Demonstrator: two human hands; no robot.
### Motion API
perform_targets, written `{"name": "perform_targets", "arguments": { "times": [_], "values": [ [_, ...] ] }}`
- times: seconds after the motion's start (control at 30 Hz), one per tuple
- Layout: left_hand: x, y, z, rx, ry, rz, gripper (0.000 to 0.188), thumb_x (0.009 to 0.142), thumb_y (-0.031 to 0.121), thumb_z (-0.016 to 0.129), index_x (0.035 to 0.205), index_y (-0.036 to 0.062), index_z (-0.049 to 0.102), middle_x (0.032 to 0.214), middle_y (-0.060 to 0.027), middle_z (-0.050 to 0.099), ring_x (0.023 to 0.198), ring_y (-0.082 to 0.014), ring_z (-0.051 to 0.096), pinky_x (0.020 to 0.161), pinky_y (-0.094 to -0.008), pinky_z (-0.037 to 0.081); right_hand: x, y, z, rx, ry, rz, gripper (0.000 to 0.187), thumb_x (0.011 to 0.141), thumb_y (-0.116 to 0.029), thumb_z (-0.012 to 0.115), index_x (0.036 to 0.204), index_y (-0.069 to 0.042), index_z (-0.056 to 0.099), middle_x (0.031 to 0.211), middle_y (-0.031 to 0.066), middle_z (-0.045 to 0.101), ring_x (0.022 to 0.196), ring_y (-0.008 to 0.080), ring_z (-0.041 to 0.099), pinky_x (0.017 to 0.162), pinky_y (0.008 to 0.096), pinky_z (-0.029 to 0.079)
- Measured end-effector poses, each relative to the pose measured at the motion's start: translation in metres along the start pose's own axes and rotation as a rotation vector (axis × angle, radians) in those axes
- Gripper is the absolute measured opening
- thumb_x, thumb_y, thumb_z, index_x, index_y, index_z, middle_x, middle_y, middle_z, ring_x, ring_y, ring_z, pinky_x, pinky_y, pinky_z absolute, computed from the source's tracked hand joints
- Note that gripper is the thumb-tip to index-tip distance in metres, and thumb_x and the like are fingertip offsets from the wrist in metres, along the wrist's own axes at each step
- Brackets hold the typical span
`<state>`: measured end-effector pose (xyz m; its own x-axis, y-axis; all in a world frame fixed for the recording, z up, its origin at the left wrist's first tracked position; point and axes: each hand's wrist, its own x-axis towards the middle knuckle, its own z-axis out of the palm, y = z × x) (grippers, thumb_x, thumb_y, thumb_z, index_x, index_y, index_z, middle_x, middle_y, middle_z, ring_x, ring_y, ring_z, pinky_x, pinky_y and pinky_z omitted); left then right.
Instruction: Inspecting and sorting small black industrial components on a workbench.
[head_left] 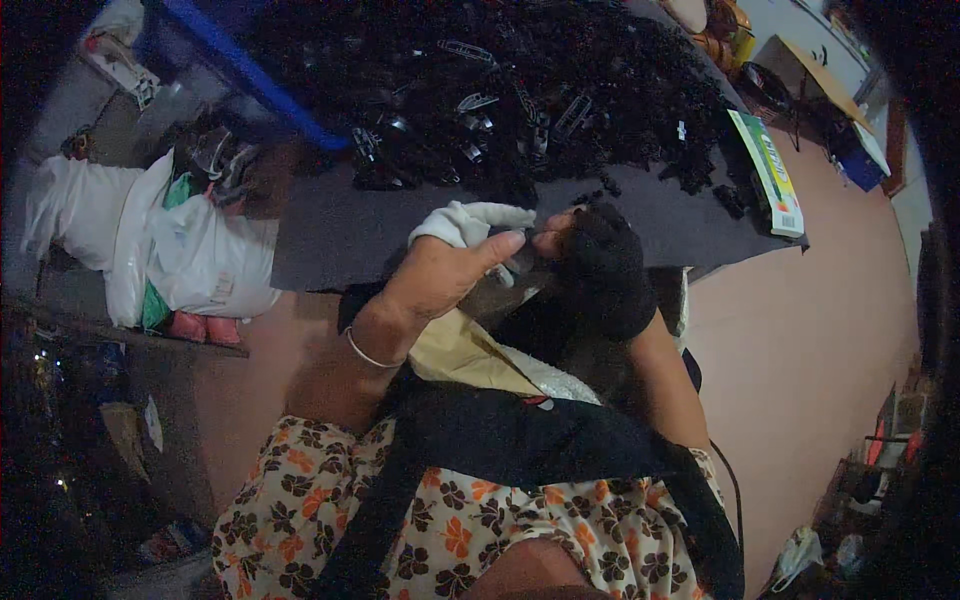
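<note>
Here, the left hand (442,268) and black-gloved right hand (606,268) nearly meet, black parts (610,110) heaped just beyond, nearer the right; whether either pinches anything is unclear.

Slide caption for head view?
Left hand with white-covered fingers and black-gloved right hand close together near heaped small black parts.

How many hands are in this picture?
2: the left hand, partly covered in white, and the right hand, mostly covered in black, close together near the dark table. I see no others.
</note>
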<state>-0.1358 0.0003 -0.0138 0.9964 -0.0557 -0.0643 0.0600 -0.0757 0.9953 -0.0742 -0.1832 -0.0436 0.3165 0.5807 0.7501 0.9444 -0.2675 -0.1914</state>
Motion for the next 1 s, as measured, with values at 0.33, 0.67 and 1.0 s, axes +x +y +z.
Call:
{"name": "perform_targets", "arguments": {
  "times": [0.33, 0.67, 1.0],
  "values": [
    [-0.003, 0.001, -0.004, -0.164, -0.077, -0.057, 0.023, 0.083, 0.007, 0.058, 0.104, -0.0022, 0.057, 0.087, -0.0058, 0.061, 0.072, -0.0092, 0.058, 0.062, -0.0212, 0.049, 0.008, -0.012, -0.006, -0.086, -0.042, -0.017, 0.023, 0.06, -0.01, 0.065, 0.082, -0.01, 0.061, 0.086, 0.0073, 0.06, 0.081, 0.0275, 0.056, 0.068, 0.0369, 0.046],
    [-0.004, -0.004, -0.004, -0.138, -0.026, -0.029, 0.025, 0.083, 0.005, 0.057, 0.106, -0.0021, 0.056, 0.089, -0.0075, 0.061, 0.073, -0.0091, 0.058, 0.064, -0.0218, 0.049, 0.001, -0.007, -0.002, -0.072, -0.036, -0.03, 0.026, 0.062, -0.01, 0.067, 0.087, -0.007, 0.06, 0.088, 0.0085, 0.059, 0.083, 0.0284, 0.056, 0.07, 0.0372, 0.047],
    [-0.011, -0.007, 0.008, 0.249, -0.044, 0.107, 0.027, 0.079, 0.007, 0.058, 0.105, 0.0027, 0.058, 0.091, -0.012, 0.062, 0.08, -0.0193, 0.061, 0.071, -0.0281, 0.048, 0.0, -0.007, -0.005, 0.399, -0.253, 0.52, 0.029, 0.071, -0.015, 0.07, 0.093, 0.0, 0.059, 0.09, 0.0151, 0.059, 0.08, 0.0272, 0.06, 0.07, 0.0328, 0.046]
  ]
}}
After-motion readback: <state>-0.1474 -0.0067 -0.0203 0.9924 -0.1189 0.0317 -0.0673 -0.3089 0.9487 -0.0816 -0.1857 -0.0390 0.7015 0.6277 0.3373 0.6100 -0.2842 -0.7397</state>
